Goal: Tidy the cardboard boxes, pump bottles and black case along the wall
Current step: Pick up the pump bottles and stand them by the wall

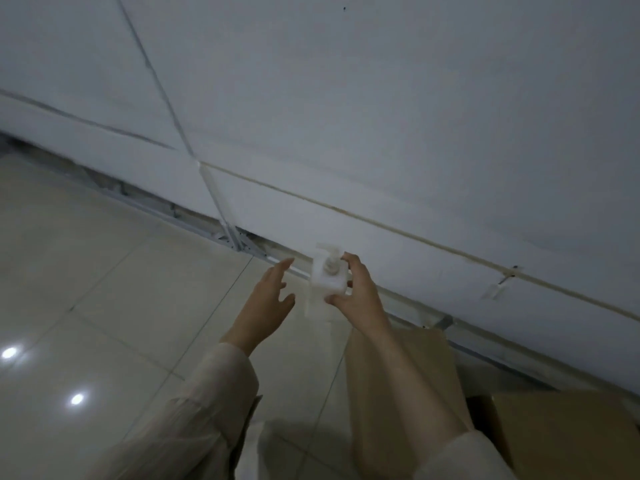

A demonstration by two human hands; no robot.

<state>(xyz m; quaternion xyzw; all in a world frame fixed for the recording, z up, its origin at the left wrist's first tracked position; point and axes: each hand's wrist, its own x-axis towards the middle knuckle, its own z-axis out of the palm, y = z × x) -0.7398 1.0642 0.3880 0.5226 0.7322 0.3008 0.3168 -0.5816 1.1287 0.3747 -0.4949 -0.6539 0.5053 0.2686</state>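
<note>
1. No brand, label or writing can be read on anything here; the pump bottle (329, 277) is plain white and blurred, its faces too smeared to show print.
2. The pump bottle is square-bodied with a pump head on top whose spout points left. It sits at the middle of the view, close to the foot of the wall (381, 116), and whether it rests on the floor or is lifted cannot be told.
3. The right hand (356, 292) grips the bottle from its right side: fingertips curl over the far top edge by the pump, and the thumb presses the near lower corner.
4. The left hand (268, 301) is just left of the bottle, apart from it, fingers straight and spread a little, holding nothing.
5. Both forearms wear loose pale sleeves (207, 410) pushed back from the wrists.
6. A cardboard box (405, 375) stands directly under the right forearm, near right of the bottle, partly hidden by the arm. A second cardboard box (561, 434) lies at the near right corner, cut by the edge.
7. The floor (104, 271) is glossy pale tile with two bright light reflections at near left.
8. The wall is white panelling with thin seams; a metal rail (242, 242) runs along its foot behind the bottle.
</note>
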